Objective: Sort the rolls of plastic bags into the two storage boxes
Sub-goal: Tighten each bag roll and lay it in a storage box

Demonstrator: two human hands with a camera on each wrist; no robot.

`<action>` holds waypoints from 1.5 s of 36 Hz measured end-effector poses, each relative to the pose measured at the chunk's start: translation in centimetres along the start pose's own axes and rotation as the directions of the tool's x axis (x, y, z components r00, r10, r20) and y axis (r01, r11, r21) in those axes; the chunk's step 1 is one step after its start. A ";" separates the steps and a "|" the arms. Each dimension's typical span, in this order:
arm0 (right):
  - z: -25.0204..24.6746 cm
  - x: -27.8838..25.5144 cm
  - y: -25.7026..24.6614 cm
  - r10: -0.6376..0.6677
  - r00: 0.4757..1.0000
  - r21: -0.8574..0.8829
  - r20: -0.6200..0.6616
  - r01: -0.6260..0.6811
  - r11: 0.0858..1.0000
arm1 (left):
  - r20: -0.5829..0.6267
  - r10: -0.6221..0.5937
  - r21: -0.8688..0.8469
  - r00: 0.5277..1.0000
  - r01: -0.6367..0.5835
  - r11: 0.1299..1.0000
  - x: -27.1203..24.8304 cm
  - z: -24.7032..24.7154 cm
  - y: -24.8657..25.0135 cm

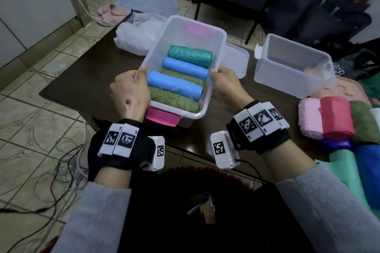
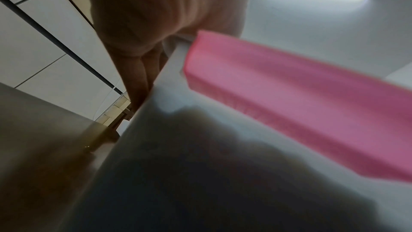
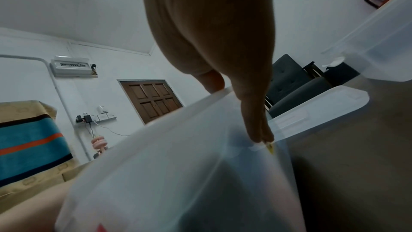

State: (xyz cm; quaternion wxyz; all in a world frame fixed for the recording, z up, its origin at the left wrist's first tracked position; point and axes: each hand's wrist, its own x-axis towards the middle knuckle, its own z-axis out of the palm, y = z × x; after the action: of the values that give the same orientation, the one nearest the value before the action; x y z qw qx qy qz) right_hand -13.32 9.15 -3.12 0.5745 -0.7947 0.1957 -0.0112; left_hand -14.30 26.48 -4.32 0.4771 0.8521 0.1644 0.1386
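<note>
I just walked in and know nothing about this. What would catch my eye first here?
Probably the clear storage box at the middle of the dark table, gripped on both long sides by the left hand and right hand, with blue, green and teal rolls lying side by side inside. To its right stands a second clear box, and at the table's right edge lies a pile of unsorted rolls, a red roll among them.

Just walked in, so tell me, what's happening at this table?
A person is sorting rolls of plastic bags. The left hand and right hand grip the sides of a clear box with pink latches, holding five blue and green rolls. A second box looks empty. Unsorted rolls remain at the right.
</note>
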 end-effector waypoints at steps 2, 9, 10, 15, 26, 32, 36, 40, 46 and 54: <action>-0.1 0.4 0.5 0.020 1.000 0.016 0.016 -0.020 1.000 | 0.015 -0.012 0.025 1.000 0.012 1.000 0.1 0.0 0.1; -0.4 0.7 1.3 0.031 0.998 0.036 0.049 -0.033 0.999 | 0.056 -0.047 0.089 0.997 0.042 0.995 0.5 0.1 0.7; -0.4 0.8 1.4 0.025 0.998 0.037 0.056 -0.027 0.999 | 0.060 -0.050 0.098 0.997 0.044 0.994 0.5 0.1 0.8; -0.7 1.0 1.9 -0.001 0.995 0.010 0.102 0.000 1.000 | 0.082 -0.057 0.109 0.995 0.047 0.993 0.5 0.0 0.9; -2.1 0.6 2.0 -0.063 0.986 -0.041 0.155 0.070 0.997 | 0.042 0.094 0.118 0.995 -0.098 0.988 -0.2 0.0 1.9; -4.5 0.3 2.8 -0.001 0.991 -0.016 0.137 0.003 1.000 | -0.061 0.533 -0.028 0.844 -0.535 0.845 -5.5 1.9 6.4; -7.2 0.5 4.4 0.038 0.999 0.004 0.011 -0.038 0.999 | 0.194 0.603 -0.204 0.774 -0.569 0.796 -10.3 6.0 7.2; -11.7 0.3 6.0 0.052 0.980 -0.220 -0.191 -0.094 0.971 | 0.532 0.480 -0.113 0.698 -0.503 0.857 -14.0 10.7 4.8; -20.4 -0.6 8.2 -0.001 0.819 -0.470 -0.574 -0.328 0.819 | 0.722 0.348 0.102 0.598 -0.589 0.802 -17.4 14.3 1.7; -26.0 -1.0 9.4 0.116 0.778 -0.567 -0.618 -0.543 0.619 | 0.768 0.327 0.242 0.551 -0.722 0.648 -18.6 15.7 -0.7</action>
State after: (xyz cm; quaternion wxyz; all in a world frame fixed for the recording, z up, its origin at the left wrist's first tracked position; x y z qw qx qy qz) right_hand -23.39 -16.64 -2.65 0.1302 -0.8659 0.4814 -0.0391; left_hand -25.11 7.15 -14.34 0.1764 0.9454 -0.2612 -0.0826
